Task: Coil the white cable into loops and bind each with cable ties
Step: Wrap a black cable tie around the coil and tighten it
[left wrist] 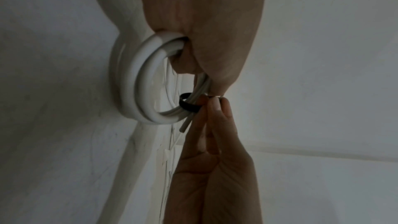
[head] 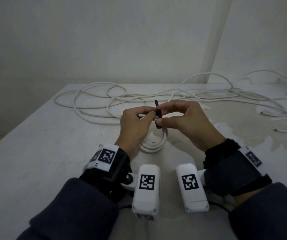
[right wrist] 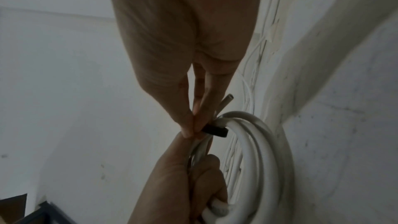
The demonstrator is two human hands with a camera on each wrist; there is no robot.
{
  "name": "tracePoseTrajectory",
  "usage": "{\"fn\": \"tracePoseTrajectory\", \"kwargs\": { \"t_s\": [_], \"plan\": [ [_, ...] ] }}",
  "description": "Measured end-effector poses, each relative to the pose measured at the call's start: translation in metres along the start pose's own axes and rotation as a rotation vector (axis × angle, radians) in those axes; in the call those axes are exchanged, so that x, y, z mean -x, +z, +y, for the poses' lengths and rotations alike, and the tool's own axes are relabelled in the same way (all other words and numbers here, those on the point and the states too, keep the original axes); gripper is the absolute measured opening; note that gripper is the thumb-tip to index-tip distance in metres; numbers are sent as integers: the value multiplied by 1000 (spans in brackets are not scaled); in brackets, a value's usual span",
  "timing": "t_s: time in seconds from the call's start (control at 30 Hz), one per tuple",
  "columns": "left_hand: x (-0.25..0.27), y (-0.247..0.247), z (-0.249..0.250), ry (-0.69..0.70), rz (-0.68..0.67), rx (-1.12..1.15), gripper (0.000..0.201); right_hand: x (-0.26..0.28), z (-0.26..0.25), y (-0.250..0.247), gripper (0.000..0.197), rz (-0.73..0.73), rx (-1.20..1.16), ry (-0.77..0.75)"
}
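A small coil of white cable [head: 154, 146] hangs between my hands above the table; it shows as thick loops in the left wrist view [left wrist: 142, 91] and the right wrist view [right wrist: 264, 151]. My left hand [head: 135, 122] grips the coil's top strands. A black cable tie [head: 158, 115] wraps those strands, seen as a dark band [left wrist: 188, 104] [right wrist: 216, 131]. My right hand [head: 182, 118] pinches the tie between thumb and fingertips [right wrist: 193, 125]. A cut cable end [right wrist: 225, 102] sticks out beside the tie.
Loose white cable [head: 104, 99] sprawls in wide curves across the far part of the white table [head: 52, 144] and trails off to the right [head: 260, 97]. A wall stands behind. A dark frame edge [right wrist: 43, 214] shows at the lower left of the right wrist view.
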State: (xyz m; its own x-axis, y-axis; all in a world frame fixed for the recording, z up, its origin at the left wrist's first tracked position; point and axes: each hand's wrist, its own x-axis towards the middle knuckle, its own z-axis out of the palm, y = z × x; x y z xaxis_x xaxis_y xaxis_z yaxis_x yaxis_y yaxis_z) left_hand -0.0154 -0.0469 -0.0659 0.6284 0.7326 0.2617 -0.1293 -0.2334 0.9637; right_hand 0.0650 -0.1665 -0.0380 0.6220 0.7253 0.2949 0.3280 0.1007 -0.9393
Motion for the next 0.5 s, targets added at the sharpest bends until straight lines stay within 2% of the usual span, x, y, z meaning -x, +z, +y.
{"fn": "tracePoseTrajectory", "kwargs": {
  "t_s": [0.27, 0.5],
  "plan": [
    [3, 1, 5, 33, -30, -1, 19, 1, -3, -2, 26, 18, -50, 31],
    [1, 2, 6, 17, -6, 14, 17, 0, -2, -1, 27, 34, 18, -60]
  ]
}}
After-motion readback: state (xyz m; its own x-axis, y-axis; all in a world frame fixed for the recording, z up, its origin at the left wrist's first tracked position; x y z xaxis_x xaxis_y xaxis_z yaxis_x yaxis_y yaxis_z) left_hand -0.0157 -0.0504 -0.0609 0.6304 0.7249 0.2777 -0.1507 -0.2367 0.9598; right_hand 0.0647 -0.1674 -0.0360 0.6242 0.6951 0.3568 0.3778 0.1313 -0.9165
